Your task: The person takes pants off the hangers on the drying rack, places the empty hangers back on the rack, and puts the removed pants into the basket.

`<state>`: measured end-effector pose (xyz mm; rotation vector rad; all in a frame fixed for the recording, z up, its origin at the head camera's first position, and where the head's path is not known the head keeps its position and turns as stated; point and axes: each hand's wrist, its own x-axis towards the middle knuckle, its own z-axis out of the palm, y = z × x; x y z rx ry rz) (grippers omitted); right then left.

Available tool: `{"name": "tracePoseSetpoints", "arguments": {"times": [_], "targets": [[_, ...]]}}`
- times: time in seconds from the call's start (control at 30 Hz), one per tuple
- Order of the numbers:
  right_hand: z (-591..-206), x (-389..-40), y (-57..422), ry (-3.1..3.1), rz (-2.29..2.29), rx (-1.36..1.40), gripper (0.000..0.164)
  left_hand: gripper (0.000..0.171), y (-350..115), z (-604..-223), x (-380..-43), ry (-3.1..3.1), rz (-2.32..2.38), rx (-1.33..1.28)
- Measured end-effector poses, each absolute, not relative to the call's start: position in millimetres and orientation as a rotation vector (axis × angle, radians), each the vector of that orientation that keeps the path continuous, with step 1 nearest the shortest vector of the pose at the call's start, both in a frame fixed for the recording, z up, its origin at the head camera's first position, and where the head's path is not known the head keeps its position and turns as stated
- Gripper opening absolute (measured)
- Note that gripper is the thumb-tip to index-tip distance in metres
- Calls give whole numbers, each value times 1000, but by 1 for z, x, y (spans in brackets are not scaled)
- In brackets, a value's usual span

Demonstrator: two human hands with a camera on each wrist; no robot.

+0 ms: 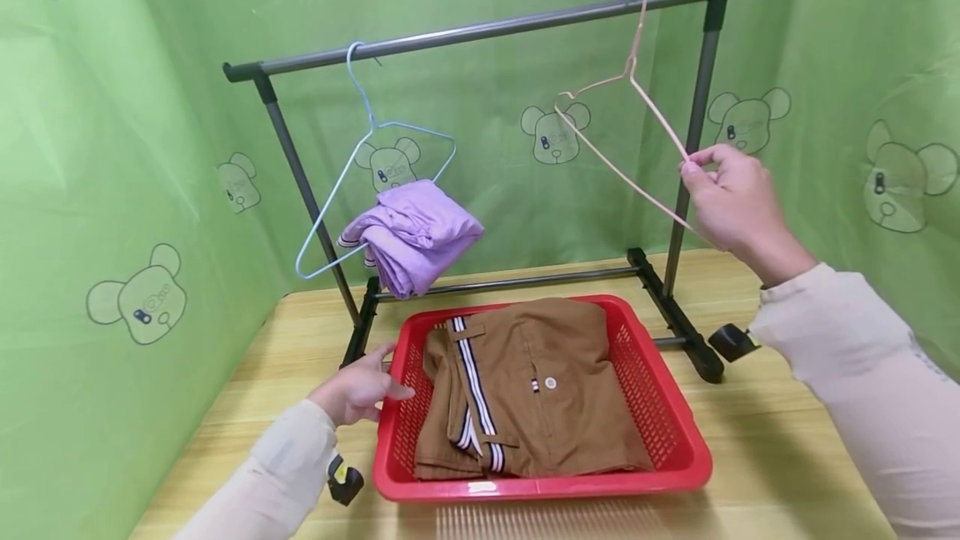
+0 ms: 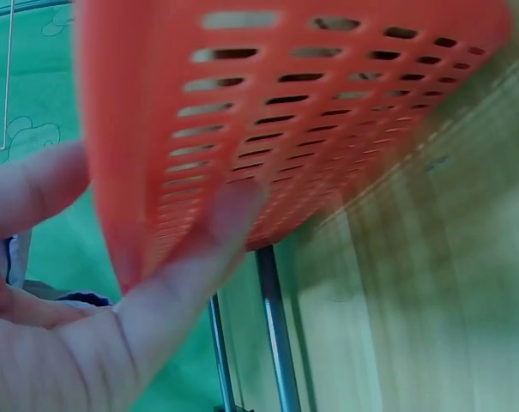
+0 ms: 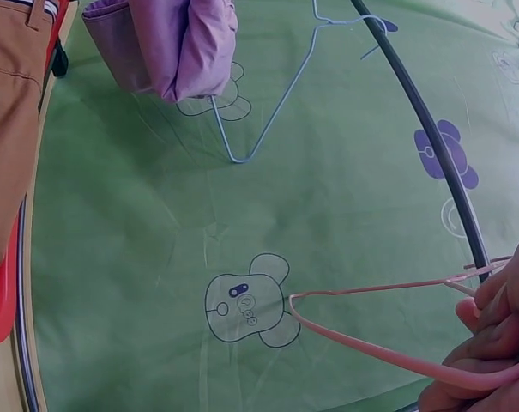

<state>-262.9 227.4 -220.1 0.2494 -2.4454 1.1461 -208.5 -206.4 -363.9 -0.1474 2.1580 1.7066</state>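
Note:
A pink hanger [image 1: 652, 111] is hooked over the rail at the right, and my right hand [image 1: 738, 198] pinches its right shoulder between thumb and fingers. In the right wrist view the same hanger [image 3: 388, 356] runs into the curled fingers. My left hand [image 1: 360, 386] holds the left rim of a red plastic basket [image 1: 675, 407]; the left wrist view shows digits on both sides of the basket's rim [image 2: 113, 172]. Folded brown trousers [image 1: 577, 407] with a striped waistband lie in the basket. Folded purple trousers [image 1: 423, 232] drape over the lower bar of a blue hanger [image 1: 330, 198].
A dark metal clothes rack [image 1: 480, 32] stands behind the basket on the wooden table [image 1: 780, 457], its black feet [image 1: 675, 315] near the basket's right side. Green curtains [image 1: 480, 132] printed with bear faces close in the back and both sides.

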Motion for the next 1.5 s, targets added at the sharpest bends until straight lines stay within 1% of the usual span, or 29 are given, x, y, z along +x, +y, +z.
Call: {"name": "tracePoseSetpoints", "arguments": {"times": [0.4,0.93,1.2,1.5], "targets": [[-226,-268,226,-2481,1231,252,47,95,-207,-376,-207,2162,1763,-155],[-234,-271,226,-2453,1244,281,41,94,-207,-381,-206,2147,1794,-144],[-241,-265,225,-2429,1208,282,44,94,-204,-381,-206,2162,1779,-141],[-251,-259,224,-2336,1230,267,40,95,-205,-381,-206,2159,1787,-157]]}}
